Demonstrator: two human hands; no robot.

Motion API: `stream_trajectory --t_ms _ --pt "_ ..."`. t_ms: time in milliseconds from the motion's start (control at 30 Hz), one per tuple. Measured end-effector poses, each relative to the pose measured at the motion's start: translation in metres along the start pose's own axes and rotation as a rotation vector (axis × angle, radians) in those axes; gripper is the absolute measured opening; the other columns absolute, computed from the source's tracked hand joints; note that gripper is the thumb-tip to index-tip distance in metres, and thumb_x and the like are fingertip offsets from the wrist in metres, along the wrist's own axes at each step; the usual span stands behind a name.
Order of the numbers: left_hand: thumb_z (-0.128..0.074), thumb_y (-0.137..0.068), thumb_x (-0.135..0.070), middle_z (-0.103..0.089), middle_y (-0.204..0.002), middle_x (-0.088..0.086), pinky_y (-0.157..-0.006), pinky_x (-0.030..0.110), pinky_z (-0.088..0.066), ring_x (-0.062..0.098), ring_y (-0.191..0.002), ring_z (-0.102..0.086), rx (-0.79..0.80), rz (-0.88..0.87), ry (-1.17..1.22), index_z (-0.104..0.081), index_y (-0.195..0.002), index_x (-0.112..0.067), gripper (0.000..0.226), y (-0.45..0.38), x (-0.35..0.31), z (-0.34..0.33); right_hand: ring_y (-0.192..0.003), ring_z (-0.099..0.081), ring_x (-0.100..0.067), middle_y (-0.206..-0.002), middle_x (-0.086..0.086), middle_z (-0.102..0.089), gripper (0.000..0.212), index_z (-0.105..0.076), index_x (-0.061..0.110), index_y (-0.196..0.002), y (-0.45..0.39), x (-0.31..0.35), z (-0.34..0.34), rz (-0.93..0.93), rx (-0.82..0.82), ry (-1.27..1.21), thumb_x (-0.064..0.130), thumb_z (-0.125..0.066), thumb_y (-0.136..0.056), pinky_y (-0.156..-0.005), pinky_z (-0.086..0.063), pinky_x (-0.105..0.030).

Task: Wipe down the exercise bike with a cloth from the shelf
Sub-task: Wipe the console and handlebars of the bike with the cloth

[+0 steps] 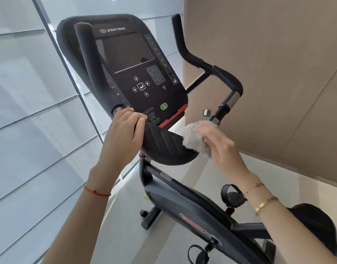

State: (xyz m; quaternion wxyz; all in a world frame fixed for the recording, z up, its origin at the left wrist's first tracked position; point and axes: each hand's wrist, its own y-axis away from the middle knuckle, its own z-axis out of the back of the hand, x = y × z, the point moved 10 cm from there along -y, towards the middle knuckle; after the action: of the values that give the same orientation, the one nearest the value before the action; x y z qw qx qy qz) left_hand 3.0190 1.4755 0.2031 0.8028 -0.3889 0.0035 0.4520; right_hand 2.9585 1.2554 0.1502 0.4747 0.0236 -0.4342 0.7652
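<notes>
A black exercise bike [184, 204] fills the middle of the view, with its console [133, 73] tilted toward me and a ribbed black tray [164, 147] under it. My left hand [124, 134] grips the tray's left end, just below the console's lower edge. My right hand [219, 143] is shut on a fluffy grey cloth [192, 136] and presses it against the tray's right end. The cloth looks blurred.
A foam-covered left handlebar [89, 60] rises in front of the console, and the right handlebar [217, 71] curves off beyond the cloth. Frosted glass panels [27, 111] stand on the left, a beige wall [278, 73] on the right. The dark seat [314, 223] and pedals [232, 195] lie below.
</notes>
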Motion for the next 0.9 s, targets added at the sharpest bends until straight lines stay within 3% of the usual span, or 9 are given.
stream_trajectory --t_ms 67,133,233,367,533,633,733,833,900 --pt "-0.036 -0.099 -0.023 -0.065 -0.102 -0.002 -0.109 0.046 -0.034 0.013 -0.106 -0.049 -0.025 0.013 -0.014 -0.070 -0.099 -0.013 0.035 0.003 -0.013 -0.004 -0.134 -0.046 -0.015 -0.133 -0.002 -0.059 0.038 -0.060 0.009 -0.126 -0.018 -0.039 0.019 -0.071 -0.011 0.017 0.030 -0.037 -0.104 -0.113 -0.039 -0.042" --pt "-0.037 -0.098 -0.024 -0.066 -0.098 -0.005 -0.111 0.048 -0.030 0.013 -0.102 -0.050 -0.041 0.037 -0.069 -0.071 -0.092 -0.017 0.036 0.005 -0.023 -0.010 -0.116 -0.056 -0.018 -0.115 -0.001 -0.065 0.032 -0.064 0.013 -0.111 -0.038 -0.055 0.020 -0.109 0.038 0.092 0.030 -0.038 -0.102 -0.103 -0.043 -0.045" --pt "-0.041 -0.096 -0.025 -0.069 -0.093 -0.008 -0.105 0.050 -0.032 0.020 -0.103 -0.051 -0.073 0.082 -0.191 -0.072 -0.085 -0.022 0.032 0.005 -0.030 -0.019 -0.081 -0.055 -0.018 -0.083 0.001 -0.063 0.030 -0.063 0.014 -0.087 -0.044 -0.015 -0.010 0.040 0.091 0.128 0.026 -0.039 -0.101 -0.087 -0.041 -0.040" --pt "-0.046 -0.091 -0.024 -0.063 -0.086 -0.011 -0.104 0.050 -0.033 0.021 -0.103 -0.047 -0.102 0.152 -0.219 -0.068 -0.080 -0.023 0.024 0.005 -0.027 -0.020 -0.084 -0.055 -0.015 -0.087 0.001 -0.064 0.034 -0.064 0.013 -0.093 -0.035 -0.014 -0.012 0.155 0.083 0.084 0.029 -0.036 -0.104 -0.093 -0.039 -0.031" --pt "-0.047 -0.091 -0.022 -0.061 -0.085 -0.012 -0.106 0.049 -0.031 0.018 -0.105 -0.045 -0.128 0.207 -0.199 -0.066 -0.076 -0.023 0.023 0.005 -0.026 -0.021 -0.071 -0.052 -0.024 -0.070 0.002 -0.055 0.045 -0.061 0.010 -0.077 -0.077 -0.102 0.020 -0.064 0.007 0.139 0.035 -0.031 -0.098 -0.079 -0.035 -0.033" --pt "-0.048 -0.091 -0.021 -0.061 -0.085 -0.013 -0.106 0.049 -0.031 0.017 -0.105 -0.044 -0.123 0.216 -0.212 -0.065 -0.076 -0.023 0.022 0.004 -0.024 -0.022 -0.066 -0.044 -0.020 -0.065 0.000 -0.051 0.038 -0.053 0.012 -0.070 -0.065 -0.062 0.007 0.028 0.008 0.148 0.028 -0.034 -0.098 -0.075 -0.038 -0.040" --pt "-0.048 -0.091 -0.021 -0.061 -0.085 -0.013 -0.105 0.047 -0.033 0.014 -0.105 -0.042 -0.118 0.236 -0.213 -0.065 -0.077 -0.023 0.022 0.005 -0.022 -0.023 -0.074 -0.050 -0.016 -0.075 -0.001 -0.060 0.036 -0.062 0.012 -0.081 -0.039 -0.011 -0.019 0.160 0.045 0.087 0.028 -0.037 -0.101 -0.084 -0.039 -0.034" --pt "-0.049 -0.091 -0.020 -0.060 -0.086 -0.013 -0.104 0.040 -0.033 0.014 -0.105 -0.042 -0.114 0.237 -0.209 -0.065 -0.077 -0.022 0.022 0.005 -0.022 -0.023 -0.074 -0.051 -0.017 -0.076 -0.001 -0.061 0.037 -0.062 0.011 -0.083 -0.044 -0.024 -0.015 0.220 0.063 0.081 0.028 -0.036 -0.103 -0.083 -0.041 -0.033" --pt "-0.049 -0.091 -0.020 -0.060 -0.086 -0.013 -0.101 0.036 -0.033 0.015 -0.104 -0.043 -0.115 0.241 -0.204 -0.065 -0.077 -0.022 0.022 0.005 -0.022 -0.022 -0.067 -0.050 -0.021 -0.069 -0.003 -0.058 0.041 -0.058 0.010 -0.076 -0.060 -0.060 0.000 0.149 0.032 0.104 0.029 -0.034 -0.102 -0.078 -0.042 -0.038"
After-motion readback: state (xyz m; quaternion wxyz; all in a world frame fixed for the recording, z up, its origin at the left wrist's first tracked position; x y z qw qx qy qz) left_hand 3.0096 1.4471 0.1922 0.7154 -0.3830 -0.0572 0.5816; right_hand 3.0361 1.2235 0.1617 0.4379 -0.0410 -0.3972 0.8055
